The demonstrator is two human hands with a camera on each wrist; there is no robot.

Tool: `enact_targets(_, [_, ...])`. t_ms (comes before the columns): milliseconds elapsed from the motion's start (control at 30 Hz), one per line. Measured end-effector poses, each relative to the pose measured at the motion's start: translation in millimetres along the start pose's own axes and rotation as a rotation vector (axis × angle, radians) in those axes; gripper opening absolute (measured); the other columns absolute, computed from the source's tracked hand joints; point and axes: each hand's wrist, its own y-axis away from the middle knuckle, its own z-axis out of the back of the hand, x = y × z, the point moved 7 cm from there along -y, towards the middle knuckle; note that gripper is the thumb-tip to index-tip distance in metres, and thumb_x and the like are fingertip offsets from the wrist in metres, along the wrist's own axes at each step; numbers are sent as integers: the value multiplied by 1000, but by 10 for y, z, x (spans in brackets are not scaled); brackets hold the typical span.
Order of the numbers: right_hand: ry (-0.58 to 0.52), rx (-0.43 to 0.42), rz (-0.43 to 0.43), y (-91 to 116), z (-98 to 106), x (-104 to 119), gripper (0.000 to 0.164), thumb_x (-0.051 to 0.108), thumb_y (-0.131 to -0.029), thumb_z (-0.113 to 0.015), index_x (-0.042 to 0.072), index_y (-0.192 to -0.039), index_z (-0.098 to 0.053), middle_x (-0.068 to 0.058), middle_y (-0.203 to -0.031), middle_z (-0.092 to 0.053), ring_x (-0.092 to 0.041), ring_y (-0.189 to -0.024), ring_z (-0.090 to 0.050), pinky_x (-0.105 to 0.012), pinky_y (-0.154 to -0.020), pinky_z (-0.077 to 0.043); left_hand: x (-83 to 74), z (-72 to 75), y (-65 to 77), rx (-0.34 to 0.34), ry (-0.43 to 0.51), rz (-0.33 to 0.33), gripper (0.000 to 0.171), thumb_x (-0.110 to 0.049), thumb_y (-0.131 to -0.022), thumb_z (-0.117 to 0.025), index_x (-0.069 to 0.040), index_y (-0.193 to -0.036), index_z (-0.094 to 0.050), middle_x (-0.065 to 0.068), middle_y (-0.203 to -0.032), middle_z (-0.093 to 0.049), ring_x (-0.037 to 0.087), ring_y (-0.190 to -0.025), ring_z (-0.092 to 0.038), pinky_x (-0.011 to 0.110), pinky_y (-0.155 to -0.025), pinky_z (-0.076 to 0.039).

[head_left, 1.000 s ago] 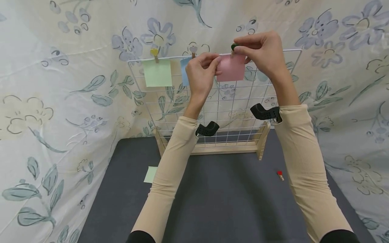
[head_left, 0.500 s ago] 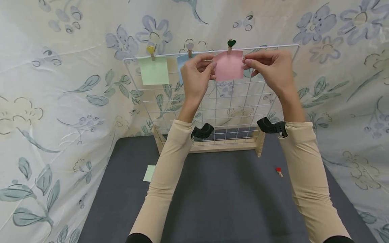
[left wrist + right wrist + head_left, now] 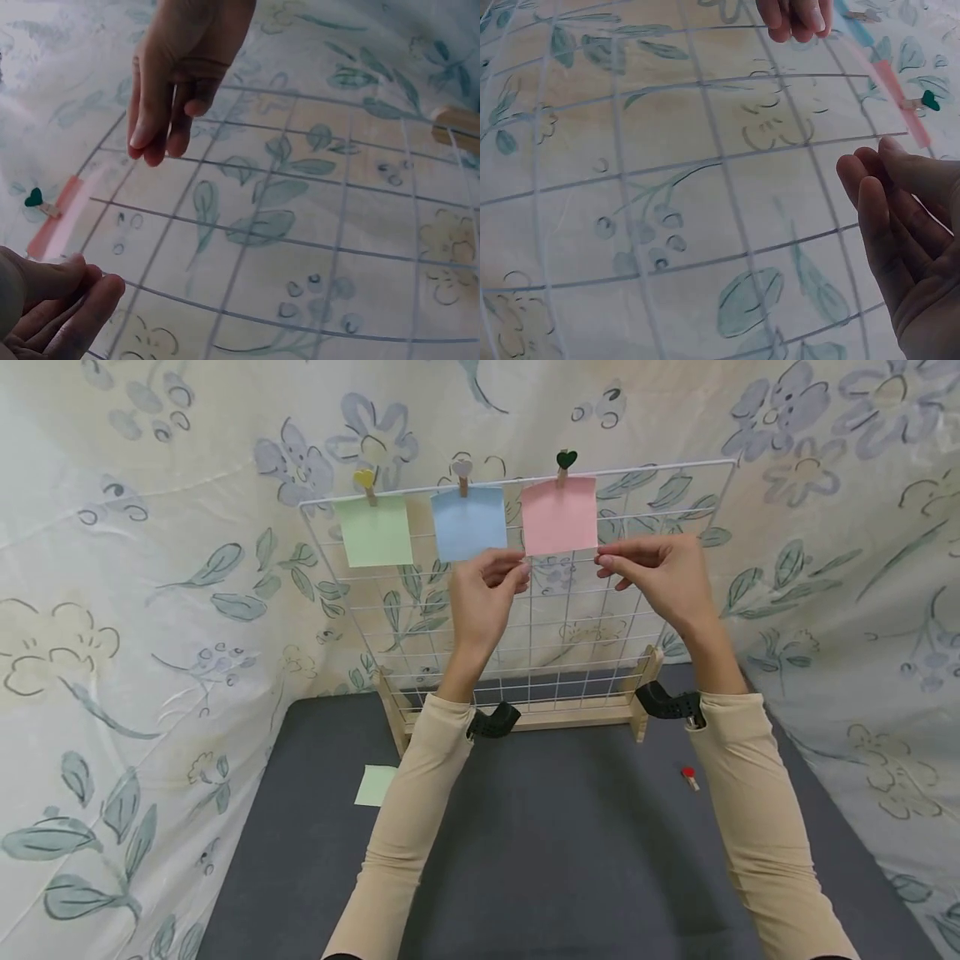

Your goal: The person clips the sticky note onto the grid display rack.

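A pink paper note point(image 3: 559, 518) hangs from the top rail of a white wire grid point(image 3: 531, 627), held by a wooden clothespin with a dark green heart point(image 3: 566, 460). My left hand point(image 3: 483, 602) is just below the note's lower left corner, fingers loosely bent. At the lower right corner is my right hand point(image 3: 663, 577), thumb and fingertips close together. In the left wrist view, the left hand point(image 3: 56, 300) shows nothing between its fingers. The right wrist view shows the right hand's fingers point(image 3: 877, 217) loosely bent beside the note.
Left of the pink note hang a blue note point(image 3: 469, 524) under a white-heart clothespin point(image 3: 462, 475) and a green note point(image 3: 375, 532) under a yellow-heart one point(image 3: 365, 482). On the dark table point(image 3: 555, 843) lie another green note point(image 3: 373, 786) and a red-topped clothespin point(image 3: 690, 778).
My right hand has left the green-heart clothespin and moved down the note's right side. The left hand has also dropped, uncovering the blue note. The pink note stays clipped.
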Motion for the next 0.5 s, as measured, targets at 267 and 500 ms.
enact_targets(267, [55, 21, -41, 208, -20, -293, 23, 14, -93, -69, -1, -109, -74, 6, -90, -74, -5, -76, -68, -15, -66, -56, 248, 55, 201, 13, -45, 8, 13, 1, -90, -69, 10, -99, -72, 21, -91, -72, 30, -79, -72, 25, -71, -62])
enact_targets(500, [55, 51, -116, 478, -58, -680, 22, 12, -94, -68, -3, -109, -73, -6, -93, -75, -3, -76, -68, -17, -69, -58, 679, 289, 477, -50, -74, 106, 12, 1, -88, -70, 8, -97, -73, 20, -90, -72, 28, -78, -72, 25, -70, -63])
